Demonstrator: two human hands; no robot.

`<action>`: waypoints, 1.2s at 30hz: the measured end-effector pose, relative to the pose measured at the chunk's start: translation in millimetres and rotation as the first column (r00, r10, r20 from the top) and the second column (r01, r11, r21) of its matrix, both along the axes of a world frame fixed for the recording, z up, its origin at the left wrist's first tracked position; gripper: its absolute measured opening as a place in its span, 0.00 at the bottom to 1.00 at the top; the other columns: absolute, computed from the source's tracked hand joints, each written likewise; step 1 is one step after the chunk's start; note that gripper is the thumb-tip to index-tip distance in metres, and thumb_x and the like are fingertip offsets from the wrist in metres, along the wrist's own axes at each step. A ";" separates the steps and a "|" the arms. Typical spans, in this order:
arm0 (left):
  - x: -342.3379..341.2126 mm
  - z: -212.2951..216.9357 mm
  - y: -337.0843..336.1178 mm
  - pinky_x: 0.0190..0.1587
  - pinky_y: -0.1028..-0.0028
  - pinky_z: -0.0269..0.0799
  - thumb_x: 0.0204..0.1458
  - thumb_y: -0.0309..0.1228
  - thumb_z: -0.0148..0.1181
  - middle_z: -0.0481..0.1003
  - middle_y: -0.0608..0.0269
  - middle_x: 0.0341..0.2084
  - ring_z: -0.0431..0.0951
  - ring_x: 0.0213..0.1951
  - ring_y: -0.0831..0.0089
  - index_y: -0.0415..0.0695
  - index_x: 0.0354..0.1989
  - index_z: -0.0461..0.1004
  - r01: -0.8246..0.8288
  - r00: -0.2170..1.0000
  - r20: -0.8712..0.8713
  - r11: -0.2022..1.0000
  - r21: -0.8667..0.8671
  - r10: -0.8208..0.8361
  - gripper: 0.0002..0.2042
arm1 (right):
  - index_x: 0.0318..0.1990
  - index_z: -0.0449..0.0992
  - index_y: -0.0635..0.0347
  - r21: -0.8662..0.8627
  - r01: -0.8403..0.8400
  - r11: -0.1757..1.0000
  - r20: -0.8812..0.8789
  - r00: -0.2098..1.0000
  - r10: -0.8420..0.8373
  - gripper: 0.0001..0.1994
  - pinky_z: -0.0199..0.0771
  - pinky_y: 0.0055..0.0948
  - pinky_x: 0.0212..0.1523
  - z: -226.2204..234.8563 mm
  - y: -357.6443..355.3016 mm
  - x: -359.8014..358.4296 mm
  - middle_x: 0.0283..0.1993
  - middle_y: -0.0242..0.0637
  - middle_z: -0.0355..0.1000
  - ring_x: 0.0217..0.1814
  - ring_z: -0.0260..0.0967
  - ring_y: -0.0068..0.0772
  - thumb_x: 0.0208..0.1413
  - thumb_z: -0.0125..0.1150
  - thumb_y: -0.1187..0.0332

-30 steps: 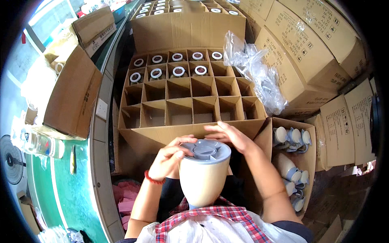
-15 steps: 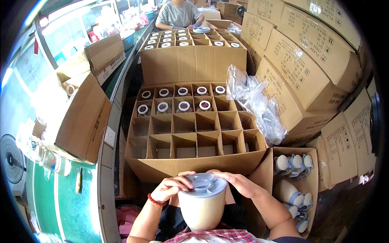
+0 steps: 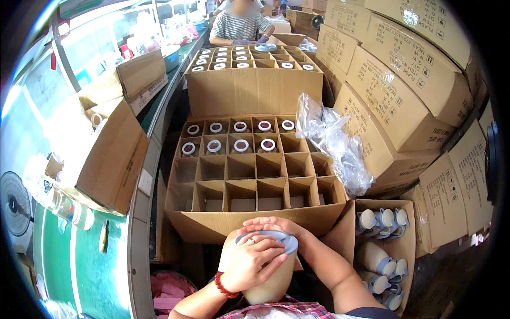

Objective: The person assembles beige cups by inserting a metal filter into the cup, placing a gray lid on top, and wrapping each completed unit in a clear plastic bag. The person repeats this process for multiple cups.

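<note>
A cream jug body (image 3: 278, 284) with a blue-grey round cap (image 3: 290, 243) stands on end at my lap, against a plaid garment. My left hand (image 3: 256, 263), with a ring and a red bead bracelet, lies across the cap, its fingers bent over the top and near side. Curled round the cap's far edge is my right hand (image 3: 276, 225); its fingertips are partly hidden. Just beyond, a divided carton (image 3: 255, 219) holds two rows of white-ringed bottle tops (image 3: 241, 144) in its far cells. To the right, an open carton (image 3: 348, 228) holds several cream jugs with blue-grey fittings (image 3: 374, 255).
Clear plastic film (image 3: 340, 143) hangs over the divided carton's right side. Stacked cartons (image 3: 393, 95) wall the right. On the left, a green bench (image 3: 101, 276) bears a cutter (image 3: 104, 235) and a tilted carton (image 3: 114, 159). A co-worker (image 3: 241, 29) stands behind a farther divided carton (image 3: 255, 87).
My left hand has slid from the cap's left edge across its top. My right hand has curled in around the far edge. The co-worker has shifted slightly, and a second person shows behind.
</note>
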State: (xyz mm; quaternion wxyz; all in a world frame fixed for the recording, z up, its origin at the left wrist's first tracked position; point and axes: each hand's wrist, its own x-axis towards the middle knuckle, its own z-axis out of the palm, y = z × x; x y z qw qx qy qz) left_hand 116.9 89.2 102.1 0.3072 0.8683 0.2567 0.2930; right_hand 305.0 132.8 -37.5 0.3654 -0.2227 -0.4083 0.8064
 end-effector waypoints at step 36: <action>-46.4 -126.6 -53.4 0.37 0.64 0.73 0.65 0.34 0.42 0.75 0.44 0.30 0.76 0.31 0.51 0.38 0.46 0.70 -0.263 0.964 -0.011 0.962 0.075 0.265 0.13 | 0.39 0.69 0.63 0.536 -0.575 0.618 0.825 0.200 -0.529 0.19 0.75 0.45 0.33 215.9 -179.6 6.3 0.36 0.47 0.70 0.36 0.74 0.49 0.63 0.50 0.52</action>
